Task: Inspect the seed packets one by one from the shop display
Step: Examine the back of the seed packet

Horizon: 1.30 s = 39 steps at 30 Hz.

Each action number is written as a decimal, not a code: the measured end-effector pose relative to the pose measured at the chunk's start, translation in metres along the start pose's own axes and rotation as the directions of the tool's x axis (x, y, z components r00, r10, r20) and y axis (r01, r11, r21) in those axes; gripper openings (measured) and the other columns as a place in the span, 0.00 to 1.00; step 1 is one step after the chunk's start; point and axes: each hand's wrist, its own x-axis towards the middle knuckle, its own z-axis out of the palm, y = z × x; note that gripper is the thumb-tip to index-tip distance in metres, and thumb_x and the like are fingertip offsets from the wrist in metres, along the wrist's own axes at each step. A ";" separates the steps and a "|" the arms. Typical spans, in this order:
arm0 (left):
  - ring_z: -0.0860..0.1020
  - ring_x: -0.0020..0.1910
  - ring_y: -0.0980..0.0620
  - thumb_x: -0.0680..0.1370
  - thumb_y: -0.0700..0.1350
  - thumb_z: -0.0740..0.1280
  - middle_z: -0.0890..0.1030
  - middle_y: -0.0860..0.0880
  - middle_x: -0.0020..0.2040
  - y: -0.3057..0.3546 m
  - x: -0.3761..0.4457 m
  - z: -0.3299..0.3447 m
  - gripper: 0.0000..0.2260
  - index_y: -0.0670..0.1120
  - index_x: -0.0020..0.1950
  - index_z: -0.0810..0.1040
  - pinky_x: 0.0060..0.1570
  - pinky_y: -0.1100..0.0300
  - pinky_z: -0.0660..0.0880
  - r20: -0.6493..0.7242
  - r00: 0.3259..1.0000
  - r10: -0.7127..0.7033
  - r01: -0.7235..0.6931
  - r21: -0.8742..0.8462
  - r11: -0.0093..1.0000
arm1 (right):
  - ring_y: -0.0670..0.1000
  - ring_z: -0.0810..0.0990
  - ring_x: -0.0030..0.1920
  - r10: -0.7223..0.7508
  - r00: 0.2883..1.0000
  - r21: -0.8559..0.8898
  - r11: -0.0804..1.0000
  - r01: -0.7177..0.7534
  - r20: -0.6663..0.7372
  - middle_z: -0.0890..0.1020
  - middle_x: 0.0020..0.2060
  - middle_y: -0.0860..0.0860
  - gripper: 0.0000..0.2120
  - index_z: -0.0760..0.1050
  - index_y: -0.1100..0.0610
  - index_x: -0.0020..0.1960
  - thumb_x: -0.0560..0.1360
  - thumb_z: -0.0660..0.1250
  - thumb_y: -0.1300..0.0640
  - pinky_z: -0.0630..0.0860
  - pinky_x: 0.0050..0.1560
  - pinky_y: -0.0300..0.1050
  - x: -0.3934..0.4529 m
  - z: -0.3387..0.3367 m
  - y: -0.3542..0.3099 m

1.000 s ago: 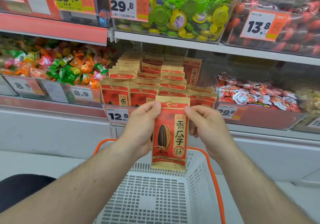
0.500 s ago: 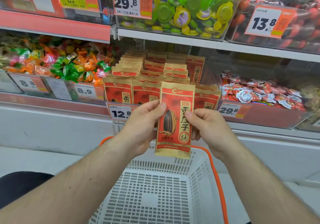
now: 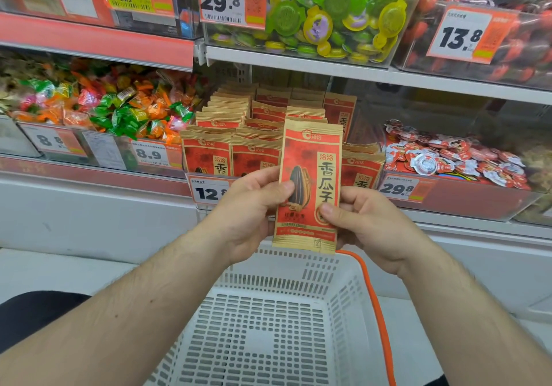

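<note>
Both hands are holding 1 red and gold seed packet (image 3: 309,188) upright in front of the shop display, above the white basket (image 3: 268,326); the left hand (image 3: 249,209) is gripping the packet's left edge, thumb lying on the front beside the printed sunflower seed, remaining fingers curled behind; the right hand (image 3: 363,221) is pinching the lower right part, thumb pressing on the front, fingers tucked behind the packet; neither hand is holding anything else.

The packet's printed face is turning toward the camera, top edge reaching up over the stocked rows; its bottom edge is hanging just above the basket's far rim. Behind it, the matching seed packets on the shelf (image 3: 227,134) are standing upright in several rows, with a price tag reading 12 (image 3: 209,193) partly hidden by the left hand.

The basket is showing an orange handle (image 3: 376,305) running along its right side. Wrapped sweets (image 3: 119,108) are filling the bin to the left of the display; red and white round snacks (image 3: 442,158) are lying in the bin to the right, above a tag reading 29.8 (image 3: 398,188); green and yellow cups (image 3: 337,18) are filling the clear bin on the shelf above.
</note>
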 end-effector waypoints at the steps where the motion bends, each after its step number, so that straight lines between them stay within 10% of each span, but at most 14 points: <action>1: 0.83 0.49 0.43 0.81 0.40 0.64 0.85 0.41 0.54 0.001 0.000 0.000 0.11 0.44 0.62 0.80 0.51 0.43 0.80 -0.003 1.000 0.001 -0.001 -0.014 1.000 | 0.56 0.83 0.39 0.003 1.000 0.002 1.000 -0.003 0.027 0.86 0.44 0.59 0.19 0.78 0.60 0.57 0.69 0.76 0.57 0.77 0.32 0.43 0.000 -0.001 0.000; 12: 0.84 0.53 0.50 0.80 0.43 0.69 0.85 0.50 0.54 -0.003 -0.001 0.003 0.10 0.51 0.61 0.79 0.55 0.44 0.80 -0.098 0.991 0.088 -0.063 0.234 0.970 | 0.52 0.83 0.36 -0.025 1.000 -0.221 0.975 0.027 0.011 0.86 0.45 0.59 0.23 0.76 0.57 0.58 0.68 0.75 0.73 0.77 0.29 0.42 -0.002 0.009 -0.001; 16: 0.84 0.51 0.54 0.72 0.49 0.77 0.85 0.53 0.52 -0.009 -0.002 0.004 0.23 0.51 0.64 0.74 0.50 0.53 0.81 -0.073 0.997 0.018 0.006 0.305 0.952 | 0.53 0.83 0.35 0.002 0.995 -0.387 0.921 0.038 0.102 0.84 0.41 0.60 0.18 0.78 0.58 0.54 0.67 0.79 0.59 0.79 0.34 0.48 -0.005 0.011 0.000; 23: 0.81 0.37 0.59 0.75 0.37 0.72 0.84 0.53 0.40 -0.010 -0.007 0.009 0.12 0.47 0.57 0.79 0.32 0.69 0.73 0.078 0.996 -0.035 0.014 0.248 0.969 | 0.52 0.79 0.28 -0.226 0.973 -0.300 0.932 0.203 -0.044 0.80 0.29 0.51 0.13 0.77 0.59 0.40 0.78 0.65 0.51 0.75 0.29 0.46 -0.004 0.012 -0.006; 34: 0.79 0.35 0.53 0.67 0.45 0.65 0.82 0.47 0.37 -0.016 -0.008 0.009 0.17 0.44 0.55 0.79 0.49 0.45 0.69 0.181 0.979 -0.094 0.058 0.194 0.979 | 0.52 0.75 0.25 -0.200 0.973 -0.148 0.972 0.182 -0.116 0.78 0.26 0.56 0.13 0.74 0.69 0.41 0.82 0.58 0.66 0.71 0.28 0.46 -0.002 0.021 -0.005; 39: 0.78 0.34 0.54 0.66 0.47 0.67 0.81 0.49 0.37 -0.014 -0.009 0.011 0.14 0.48 0.51 0.80 0.42 0.52 0.70 0.128 0.988 -0.091 0.062 0.213 0.975 | 0.52 0.76 0.25 -0.228 0.968 -0.178 0.962 0.207 -0.107 0.78 0.26 0.54 0.13 0.76 0.64 0.40 0.81 0.60 0.64 0.72 0.28 0.45 -0.003 0.021 -0.007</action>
